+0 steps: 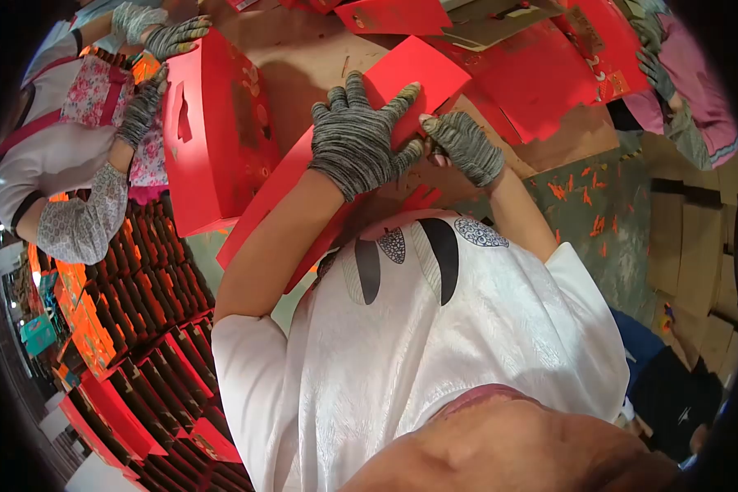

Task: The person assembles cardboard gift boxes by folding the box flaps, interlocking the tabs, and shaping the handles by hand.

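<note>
My left hand (357, 135), in a grey striped glove with bare fingertips, lies with fingers spread on a long red box (414, 70). The box runs diagonally from upper right to lower left, partly under my left forearm. Just right of it, my right hand (466, 148), gloved the same way, has its fingers curled together near the box's edge. What lies between those fingertips is too hidden to make out.
At left, a co-worker's gloved hands (143, 107) touch an upright red box (213, 131). Red cardboard pieces (541, 82) lie on the brown work surface (303, 41). Stacked red and dark boxes (156, 369) fill the lower left. Another person's gloved hand (654, 70) is at upper right.
</note>
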Tool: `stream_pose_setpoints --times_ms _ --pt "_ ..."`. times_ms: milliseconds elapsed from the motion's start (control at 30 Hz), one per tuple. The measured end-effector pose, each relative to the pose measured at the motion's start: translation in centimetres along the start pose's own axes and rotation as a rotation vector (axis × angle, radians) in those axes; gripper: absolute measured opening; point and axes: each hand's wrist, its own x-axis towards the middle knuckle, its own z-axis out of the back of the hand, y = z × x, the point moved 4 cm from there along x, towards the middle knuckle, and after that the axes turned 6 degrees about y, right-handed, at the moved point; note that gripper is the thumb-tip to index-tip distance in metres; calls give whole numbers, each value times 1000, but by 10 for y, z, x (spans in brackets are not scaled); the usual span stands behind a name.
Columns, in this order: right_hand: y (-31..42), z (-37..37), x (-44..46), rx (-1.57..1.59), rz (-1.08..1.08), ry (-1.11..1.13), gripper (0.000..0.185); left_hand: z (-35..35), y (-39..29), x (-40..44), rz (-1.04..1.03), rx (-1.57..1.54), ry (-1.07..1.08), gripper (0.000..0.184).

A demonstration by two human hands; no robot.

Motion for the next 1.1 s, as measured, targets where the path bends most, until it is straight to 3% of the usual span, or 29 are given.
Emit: stream_pose_setpoints --times_ms 100,167,200,267,333,400,600,733,900,933,1100 --pt "2 5 -3 135 55 89 44 0 -2 3 29 -13 2 76" --pt "13 21 -11 -194 451 -21 27 2 -5 7 82 -57 9 78" --pt "18 26 -11 -202 474 10 27 3 -7 9 108 -66 16 80" --pt "46 28 -22 -982 875 -268 17 0 -11 15 145 -42 1 80" --pt "64 27 -22 -1063 942 -275 22 -3 -15 16 138 4 -14 80" --pt "65 25 -14 -1180 940 -278 33 -6 -15 16 150 25 -30 77" --pt "45 22 13 -1087 1031 -290 37 -6 -11 18 152 -17 57 62" --pt "41 18 15 -1076 1031 -389 34 -3 -9 15 150 -21 75 62" --pt "41 17 17 -1086 1023 -452 31 2 12 -18 78 -170 80 77" --pt "41 16 16 -1079 1015 -444 31 4 23 -34 111 -198 149 88" --pt "27 16 22 -1142 1042 -566 30 15 72 -135 177 -291 403 110"
